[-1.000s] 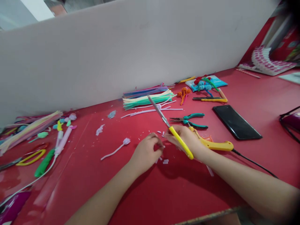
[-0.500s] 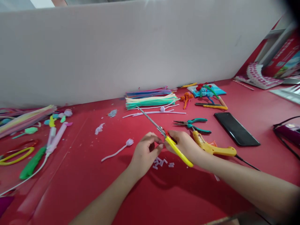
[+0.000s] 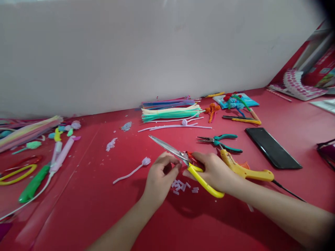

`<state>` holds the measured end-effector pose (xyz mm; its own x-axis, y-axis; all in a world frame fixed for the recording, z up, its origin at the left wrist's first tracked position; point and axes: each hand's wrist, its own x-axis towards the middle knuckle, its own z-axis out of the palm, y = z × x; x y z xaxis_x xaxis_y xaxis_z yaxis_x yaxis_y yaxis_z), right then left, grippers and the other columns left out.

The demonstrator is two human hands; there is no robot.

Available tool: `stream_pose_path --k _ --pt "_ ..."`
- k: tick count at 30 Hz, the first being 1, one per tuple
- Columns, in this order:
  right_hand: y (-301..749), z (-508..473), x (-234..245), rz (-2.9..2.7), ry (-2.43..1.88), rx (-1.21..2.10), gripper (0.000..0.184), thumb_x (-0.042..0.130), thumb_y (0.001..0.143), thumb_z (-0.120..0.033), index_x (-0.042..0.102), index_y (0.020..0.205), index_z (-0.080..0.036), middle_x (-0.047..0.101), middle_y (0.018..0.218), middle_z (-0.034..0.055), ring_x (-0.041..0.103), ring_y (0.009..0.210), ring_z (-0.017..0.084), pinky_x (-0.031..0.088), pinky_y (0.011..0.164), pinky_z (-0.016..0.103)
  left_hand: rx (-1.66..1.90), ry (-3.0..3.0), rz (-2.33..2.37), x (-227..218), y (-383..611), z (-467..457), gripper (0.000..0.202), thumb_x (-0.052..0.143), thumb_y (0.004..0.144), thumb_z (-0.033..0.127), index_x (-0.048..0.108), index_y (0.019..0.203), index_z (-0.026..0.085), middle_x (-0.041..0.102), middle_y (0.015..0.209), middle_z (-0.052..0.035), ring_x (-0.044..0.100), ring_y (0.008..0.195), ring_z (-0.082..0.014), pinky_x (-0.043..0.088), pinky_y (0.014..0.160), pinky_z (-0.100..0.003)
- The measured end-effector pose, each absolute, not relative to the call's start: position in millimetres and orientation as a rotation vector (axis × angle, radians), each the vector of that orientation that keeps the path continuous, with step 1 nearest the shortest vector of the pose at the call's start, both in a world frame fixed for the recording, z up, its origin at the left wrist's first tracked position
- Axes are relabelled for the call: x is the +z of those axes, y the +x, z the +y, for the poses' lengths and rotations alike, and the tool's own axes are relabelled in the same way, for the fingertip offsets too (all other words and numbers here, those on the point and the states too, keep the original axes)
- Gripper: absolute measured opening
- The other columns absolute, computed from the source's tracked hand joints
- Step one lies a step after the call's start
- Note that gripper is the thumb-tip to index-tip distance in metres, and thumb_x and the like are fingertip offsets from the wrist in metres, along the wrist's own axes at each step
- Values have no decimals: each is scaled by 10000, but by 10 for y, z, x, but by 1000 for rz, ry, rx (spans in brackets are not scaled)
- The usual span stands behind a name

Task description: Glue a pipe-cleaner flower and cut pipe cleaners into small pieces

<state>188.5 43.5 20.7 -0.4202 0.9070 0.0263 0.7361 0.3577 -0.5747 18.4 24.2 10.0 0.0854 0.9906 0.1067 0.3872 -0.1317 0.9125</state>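
My right hand (image 3: 213, 170) grips yellow-handled scissors (image 3: 183, 158), whose blades point up and left over the red table (image 3: 104, 209). My left hand (image 3: 159, 176) is closed in a pinch right beside the scissor pivot; whatever sits between its fingertips is too small to make out. Just below both hands lies a small heap of short pale-lilac cut pieces (image 3: 181, 185). A lilac pipe-cleaner stem with a fluffy head (image 3: 132, 170) lies to the left of my left hand.
A yellow glue gun (image 3: 246, 169) with its cord lies behind my right wrist, teal pliers (image 3: 222, 142) beyond it, a black phone (image 3: 273, 148) to the right. Bundles of pipe cleaners (image 3: 170, 111) lie along the white board. More stems and tools (image 3: 39, 153) crowd the left edge.
The scissors have tipped down from steeply raised to nearly flat, blades now pointing left. Both hands shifted slightly toward me, and more cut pieces lie under them.
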Motion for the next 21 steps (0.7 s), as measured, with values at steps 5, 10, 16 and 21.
stream_pose_path --k 5,10,16,21 --pt "2027 426 178 -2442 -1540 375 311 418 736 -506 455 770 -199 539 558 -1 479 484 128 214 464 226 1293 1070 1359 82 139 274 130 563 696 283 535 771 180 441 597 44 359 468 -53 272 422 -186" --pt "2108 397 49 -2606 -1533 134 336 361 765 -515 454 802 -194 577 559 25 528 492 171 185 479 264 1399 866 1253 132 129 253 112 573 682 246 560 771 179 447 612 39 353 485 -43 236 403 -173" --pt "2091 339 -35 -2657 -1449 42 308 353 770 -504 422 749 -205 561 532 11 514 468 170 139 463 268 1417 820 1236 152 125 223 56 523 710 173 562 750 178 407 565 44 326 478 -46 227 403 -175" --pt "2100 324 -76 -2683 -1436 18 270 361 781 -462 420 791 -199 561 533 11 520 473 178 131 462 275 1440 813 1238 163 123 232 48 536 714 196 562 748 173 408 569 42 314 471 -45 215 399 -180"
